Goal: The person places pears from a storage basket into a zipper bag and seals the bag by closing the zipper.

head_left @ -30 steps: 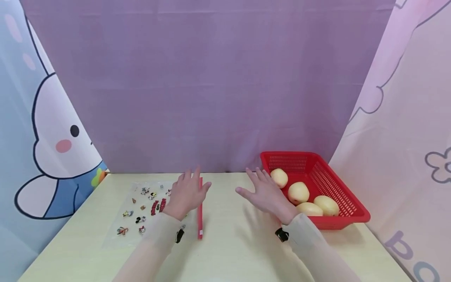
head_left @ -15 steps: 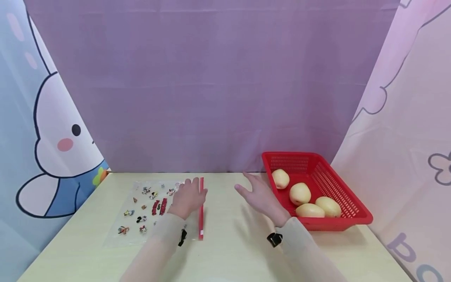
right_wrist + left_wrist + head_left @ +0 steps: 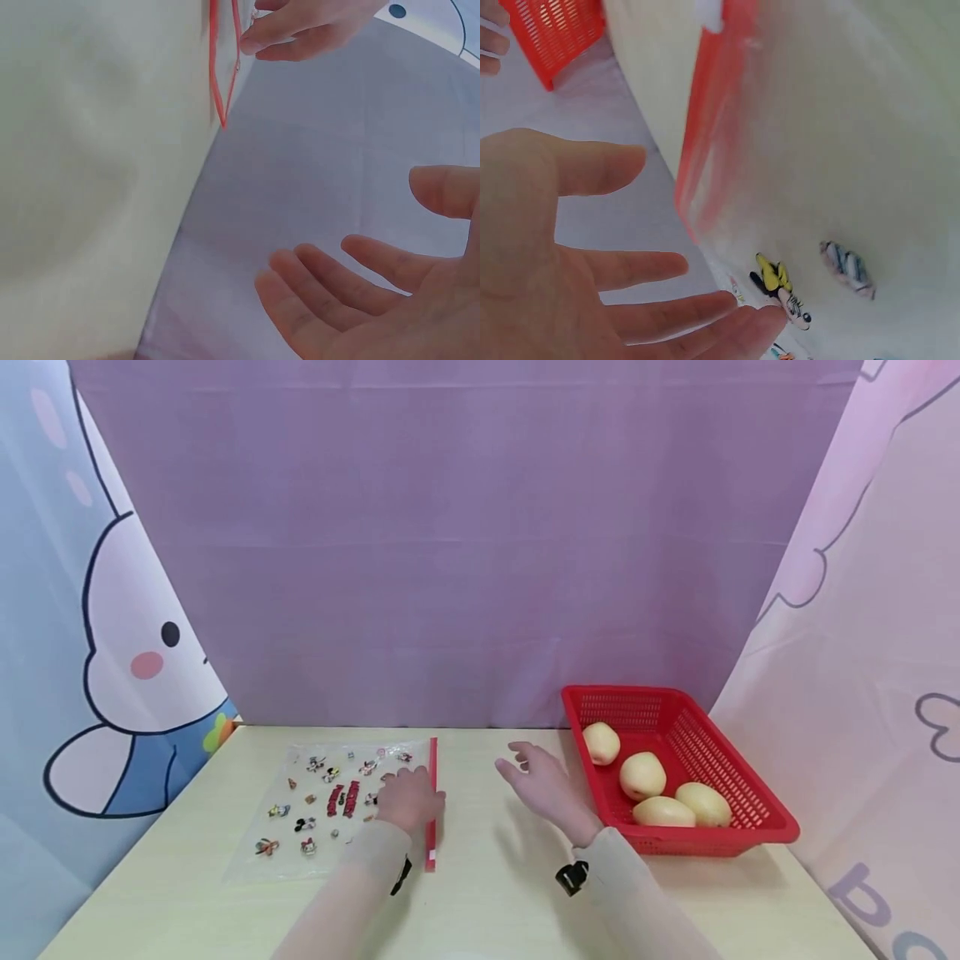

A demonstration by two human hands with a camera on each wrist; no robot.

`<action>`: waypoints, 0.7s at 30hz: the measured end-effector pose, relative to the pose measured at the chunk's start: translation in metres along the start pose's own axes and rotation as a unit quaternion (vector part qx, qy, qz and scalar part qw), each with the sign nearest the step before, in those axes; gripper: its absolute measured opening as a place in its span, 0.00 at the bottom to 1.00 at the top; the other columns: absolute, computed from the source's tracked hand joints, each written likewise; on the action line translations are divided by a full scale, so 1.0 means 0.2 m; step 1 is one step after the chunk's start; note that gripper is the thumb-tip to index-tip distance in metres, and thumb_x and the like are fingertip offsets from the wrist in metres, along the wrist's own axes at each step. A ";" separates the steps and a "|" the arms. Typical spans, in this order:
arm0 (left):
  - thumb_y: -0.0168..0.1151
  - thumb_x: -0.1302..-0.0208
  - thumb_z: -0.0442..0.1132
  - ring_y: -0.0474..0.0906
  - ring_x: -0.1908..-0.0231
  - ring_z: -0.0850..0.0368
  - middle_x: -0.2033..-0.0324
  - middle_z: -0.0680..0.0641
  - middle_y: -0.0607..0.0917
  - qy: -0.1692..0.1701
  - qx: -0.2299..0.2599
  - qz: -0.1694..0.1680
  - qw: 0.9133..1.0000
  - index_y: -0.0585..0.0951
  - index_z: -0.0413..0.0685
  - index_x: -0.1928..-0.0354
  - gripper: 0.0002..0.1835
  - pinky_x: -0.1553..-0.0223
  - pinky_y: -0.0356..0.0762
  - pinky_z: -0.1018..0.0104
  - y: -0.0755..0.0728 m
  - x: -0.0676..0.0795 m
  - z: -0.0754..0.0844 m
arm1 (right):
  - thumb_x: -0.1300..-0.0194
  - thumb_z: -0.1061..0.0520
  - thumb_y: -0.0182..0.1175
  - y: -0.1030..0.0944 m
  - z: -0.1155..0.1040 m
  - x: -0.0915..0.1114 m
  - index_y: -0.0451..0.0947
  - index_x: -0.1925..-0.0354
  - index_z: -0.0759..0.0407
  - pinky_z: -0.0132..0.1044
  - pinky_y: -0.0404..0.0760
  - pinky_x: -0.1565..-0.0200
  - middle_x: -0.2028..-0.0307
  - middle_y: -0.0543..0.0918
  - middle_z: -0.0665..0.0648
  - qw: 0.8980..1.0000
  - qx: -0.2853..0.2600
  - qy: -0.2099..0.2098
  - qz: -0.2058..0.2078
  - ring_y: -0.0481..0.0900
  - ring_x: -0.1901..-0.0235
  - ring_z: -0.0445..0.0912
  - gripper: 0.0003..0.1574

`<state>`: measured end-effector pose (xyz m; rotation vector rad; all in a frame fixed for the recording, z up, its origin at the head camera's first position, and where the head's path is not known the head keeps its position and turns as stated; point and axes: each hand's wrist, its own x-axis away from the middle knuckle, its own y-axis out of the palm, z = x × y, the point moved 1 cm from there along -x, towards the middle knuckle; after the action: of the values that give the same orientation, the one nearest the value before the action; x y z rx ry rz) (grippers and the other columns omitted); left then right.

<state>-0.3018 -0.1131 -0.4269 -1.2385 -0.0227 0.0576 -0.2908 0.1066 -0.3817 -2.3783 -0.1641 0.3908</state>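
A clear zip bag printed with small cartoon figures and red lettering lies flat on the left of the table. Its red zip edge faces the middle, and the same strip shows large in the left wrist view. My left hand is over the bag beside that strip. In the left wrist view its fingers are extended, the tips right at a printed figure. To the right, my right hand hovers over the table between bag and basket, fingers loosely bent, holding nothing.
A red plastic basket with perforated walls stands at the right of the table. Inside lie several pale yellow, rounded fruits. A purple cloth hangs along the table's back edge, and printed curtains flank both sides.
My left hand has come down and nearer, toward the bag's zip edge. The right hand has lowered slightly, its fingers more bent. Bag and basket stay in place.
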 end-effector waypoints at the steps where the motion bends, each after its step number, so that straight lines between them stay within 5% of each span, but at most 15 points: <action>1: 0.65 0.34 0.49 0.76 0.68 0.44 0.70 0.41 0.78 -0.002 -0.001 -0.003 1.000 0.80 0.37 0.56 0.19 0.66 0.81 0.48 0.01 0.00 0.00 | 0.27 0.46 0.58 0.01 0.01 0.00 0.74 0.35 0.63 0.55 0.80 0.46 0.44 0.81 0.64 1.000 -0.003 0.000 -0.001 0.80 0.46 0.58 0.31; 14: 0.62 0.37 0.38 0.74 0.78 0.51 0.75 0.45 0.77 -0.011 0.040 -0.012 0.999 0.79 0.35 0.57 0.12 0.78 0.73 0.61 0.04 -0.01 -0.01 | 0.26 0.48 0.58 0.09 0.05 -0.03 0.77 0.39 0.66 0.51 0.81 0.50 0.52 0.84 0.63 1.000 -0.021 0.012 -0.005 0.82 0.52 0.56 0.27; 21: 0.65 0.36 0.33 0.77 0.76 0.51 0.72 0.43 0.80 0.002 0.044 0.010 0.999 0.79 0.35 0.57 0.09 0.74 0.79 0.57 0.03 -0.04 -0.03 | 0.26 0.50 0.58 0.13 0.06 -0.04 0.78 0.41 0.67 0.50 0.81 0.51 0.55 0.85 0.61 0.999 -0.031 0.015 -0.015 0.82 0.54 0.55 0.25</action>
<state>-0.3100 -0.1171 -0.4341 -1.1505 -0.0048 0.0720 -0.3018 0.0938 -0.4060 -2.4383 -0.2001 0.3395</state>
